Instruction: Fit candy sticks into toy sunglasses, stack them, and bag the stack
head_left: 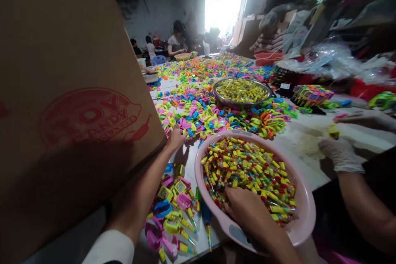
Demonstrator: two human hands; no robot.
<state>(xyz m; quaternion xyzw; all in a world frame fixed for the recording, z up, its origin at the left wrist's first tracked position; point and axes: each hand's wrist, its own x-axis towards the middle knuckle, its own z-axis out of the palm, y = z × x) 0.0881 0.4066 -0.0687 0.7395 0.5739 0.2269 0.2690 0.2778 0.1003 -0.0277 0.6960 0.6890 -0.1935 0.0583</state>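
My left hand point(175, 138) reaches to the near edge of a heap of colourful plastic toy watches point(198, 111). Its fingers are bent against the heap, and what they hold, if anything, is hidden. My right hand point(247, 205) is inside a pink basin point(305, 210), its curled fingers down among small clear tubes with yellow ends point(247, 169). The fingertips are covered, so I cannot make out what they grip. Between my arms lies a smaller group of toy watches point(173, 202), with several tubes beside or attached to them.
A large cardboard box point(77, 70) blocks the left side. Behind the basin stands a metal bowl point(243, 101) of yellow pieces. At right, a co-worker's gloved hands point(340, 154) hold a small yellow and pink piece. More people sit farther back around the table.
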